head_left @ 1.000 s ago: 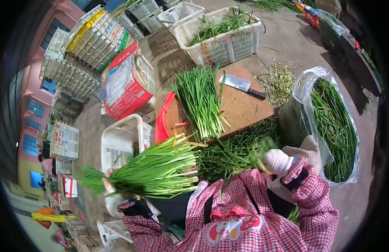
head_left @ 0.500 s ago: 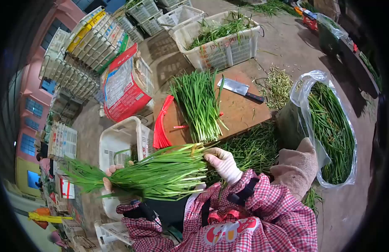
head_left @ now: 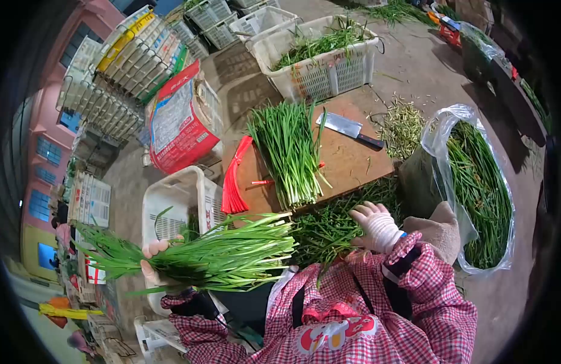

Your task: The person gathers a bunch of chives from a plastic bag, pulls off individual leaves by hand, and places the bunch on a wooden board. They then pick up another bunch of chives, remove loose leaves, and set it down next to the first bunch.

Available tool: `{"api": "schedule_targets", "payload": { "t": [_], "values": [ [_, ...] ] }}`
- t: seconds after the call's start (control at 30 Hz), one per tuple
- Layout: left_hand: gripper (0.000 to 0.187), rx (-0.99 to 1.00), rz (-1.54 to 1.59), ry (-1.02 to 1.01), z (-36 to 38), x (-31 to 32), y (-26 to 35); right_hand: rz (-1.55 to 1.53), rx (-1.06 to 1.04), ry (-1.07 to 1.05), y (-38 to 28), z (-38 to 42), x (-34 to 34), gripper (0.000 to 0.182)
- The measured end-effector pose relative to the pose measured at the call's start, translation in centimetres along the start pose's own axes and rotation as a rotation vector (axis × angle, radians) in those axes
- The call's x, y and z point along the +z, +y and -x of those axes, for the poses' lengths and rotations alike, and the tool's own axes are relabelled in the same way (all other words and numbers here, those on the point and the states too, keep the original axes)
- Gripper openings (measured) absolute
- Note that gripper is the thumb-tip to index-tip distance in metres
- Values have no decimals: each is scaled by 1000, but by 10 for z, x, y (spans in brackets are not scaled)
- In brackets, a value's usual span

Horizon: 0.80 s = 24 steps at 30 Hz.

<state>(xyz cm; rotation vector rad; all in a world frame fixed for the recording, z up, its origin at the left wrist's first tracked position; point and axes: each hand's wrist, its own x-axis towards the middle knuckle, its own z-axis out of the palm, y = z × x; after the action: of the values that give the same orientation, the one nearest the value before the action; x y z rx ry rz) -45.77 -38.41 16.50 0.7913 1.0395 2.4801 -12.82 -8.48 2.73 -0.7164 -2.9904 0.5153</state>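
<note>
The left hand (head_left: 156,267) held a bunch of chives (head_left: 214,255) tight, out over the white basket (head_left: 171,203). The right hand (head_left: 374,225) was open above loose chives (head_left: 338,221), just past the board's (head_left: 347,161) near edge.

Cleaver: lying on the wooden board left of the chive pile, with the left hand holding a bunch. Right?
Not quite. In the head view the cleaver lies on the wooden board right of the chive pile, not left. The left hand does hold a bunch.
</note>
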Motion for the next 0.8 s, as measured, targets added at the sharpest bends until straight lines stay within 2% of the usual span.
{"api": "schedule_targets", "payload": {
  "t": [0.07,0.17,0.2,0.27,0.33,0.37,0.4,0.43,0.47,0.5,0.53,0.63,0.67,0.7,0.73,0.8],
  "values": [
    [29,2,-44,-49,0,12,-3,-586,-135,112,-20,-17,-5,85],
    [29,-17,65,-122,1,23,-8,-981,-188,95,-61,-41,-14,81],
    [29,-24,66,-126,1,30,-11,-1031,-314,154,-73,-49,-11,71],
    [29,-77,113,-115,2,41,-14,-1695,-252,-94,-102,-54,-14,48],
    [31,-91,28,-111,2,30,-12,-1714,-32,-128,-107,-57,-19,36],
    [31,-69,-16,-88,3,26,-12,-1848,-4,-12,-111,-51,-25,19],
    [31,-52,-58,-67,2,27,-13,-1852,1,-7,-111,-51,-22,19],
    [34,-77,156,-107,3,34,-17,-1812,78,18,-111,-51,-17,21],
    [34,-86,157,-108,5,29,-19,-1769,154,39,-110,-50,-12,23],
    [34,-94,109,-33,8,24,-21,-1818,125,153,-108,-49,-10,26],
    [34,-102,60,41,10,19,-22,-1730,227,207,-105,-48,-18,26],
    [34,-78,-91,-10,11,5,-26,-1874,292,277,-82,-42,-11,25],
    [33,-54,-150,-19,10,-1,-26,-1830,402,350,-72,-38,-14,25],
    [31,-31,-59,74,9,-4,-27,-1862,426,395,-57,-36,-7,25],
    [31,-30,-58,75,9,-3,-22,-1895,447,437,-38,-31,2,24],
    [30,-206,-25,-23,9,3,-7,-1532,425,269,-1,-13,4,23]
  ]
}}
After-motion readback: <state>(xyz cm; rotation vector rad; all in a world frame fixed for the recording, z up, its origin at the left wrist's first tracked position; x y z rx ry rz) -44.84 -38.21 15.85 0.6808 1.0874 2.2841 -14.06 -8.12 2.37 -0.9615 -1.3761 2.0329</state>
